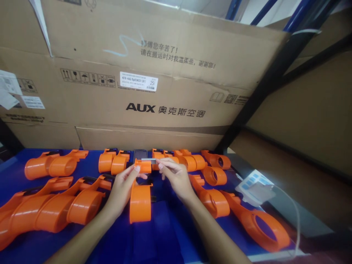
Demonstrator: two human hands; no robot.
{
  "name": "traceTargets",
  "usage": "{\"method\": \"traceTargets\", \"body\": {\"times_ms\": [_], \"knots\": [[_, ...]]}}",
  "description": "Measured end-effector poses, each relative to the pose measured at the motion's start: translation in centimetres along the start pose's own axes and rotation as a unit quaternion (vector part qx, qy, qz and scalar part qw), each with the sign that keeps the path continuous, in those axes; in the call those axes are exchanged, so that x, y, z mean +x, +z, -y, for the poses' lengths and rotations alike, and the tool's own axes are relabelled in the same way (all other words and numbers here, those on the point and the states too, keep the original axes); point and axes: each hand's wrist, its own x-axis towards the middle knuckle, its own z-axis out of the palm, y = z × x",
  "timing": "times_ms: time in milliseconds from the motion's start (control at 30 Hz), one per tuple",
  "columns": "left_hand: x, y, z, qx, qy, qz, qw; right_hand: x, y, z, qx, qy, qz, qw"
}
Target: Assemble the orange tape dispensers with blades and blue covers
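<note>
The person's left hand [125,185] pinches the upper end of an orange tape dispenser [140,205] over the middle of the blue table [11,174]. The right hand [176,179] pinches a thin grey strip [149,160] at that end; contact cannot be told. A dark device [140,154] lies by the back edge, a white device [255,189] at the right edge

Head-worn view, looking forward and down, left hand [123,187] and right hand [177,179] near, table [35,245] beneath, carton [96,102] close beyond, right edge perhaps blurred
</note>
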Motion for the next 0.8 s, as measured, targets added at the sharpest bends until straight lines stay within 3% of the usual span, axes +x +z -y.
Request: {"method": "traceTargets", "body": {"times_ms": [267, 367, 433, 500, 600, 700, 800], "knots": [[0.0, -0.1, 0.2, 0.024, 0.006, 0.025, 0.999, -0.1, 0.2, -0.3, -0.044, -0.009, 0.047, 0.998], [-0.1, -0.2, -0.3, -0.017, -0.019, 0.004, 1.000, 0.0, -0.1, -0.5, -0.143, -0.057, 0.056, 0.987], [-0.1, -0.2, -0.5, -0.041, -0.032, -0.017, 0.998, -0.1, -0.3, -0.5, -0.269, -0.097, 0.114, 0.951], [-0.1, -0.2, -0.4, -0.053, -0.037, -0.028, 0.998, -0.3, -0.3, -0.5, -0.391, -0.125, 0.205, 0.889], [0.0, -0.1, 0.0, -0.051, -0.042, -0.025, 0.998, -0.6, -0.2, -0.5, -0.481, -0.128, 0.305, 0.812], [0.1, -0.1, 0.4, -0.041, -0.045, -0.015, 0.998, -0.8, -0.2, -0.5, -0.517, -0.113, 0.332, 0.781], [0.1, 0.0, 0.5, -0.031, -0.039, -0.013, 0.999, -0.8, -0.2, -0.3, -0.530, -0.110, 0.329, 0.774]]}}
